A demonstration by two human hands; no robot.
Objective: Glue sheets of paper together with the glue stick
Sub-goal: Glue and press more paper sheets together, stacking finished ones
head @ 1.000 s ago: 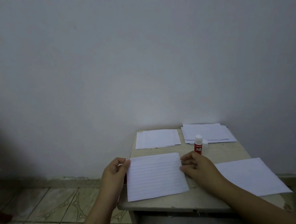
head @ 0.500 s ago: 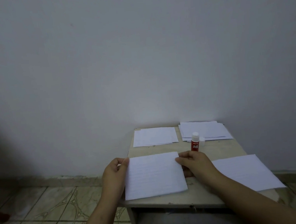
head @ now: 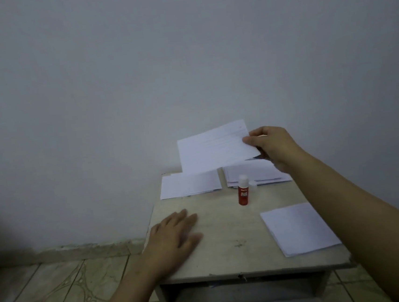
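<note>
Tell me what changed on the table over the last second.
The right hand lifted the lined sheet off the table's front and carried it up over the back stacks. The left hand let it go and now lies flat on the table. Glue stick, back stacks and right-hand sheet stayed put.

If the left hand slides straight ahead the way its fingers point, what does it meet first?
The left hand lies flat on the table, fingers pointing toward the far right. Bare tabletop comes first; beyond that, probably the standing glue stick, though the left paper stack is close to that line too.
</note>
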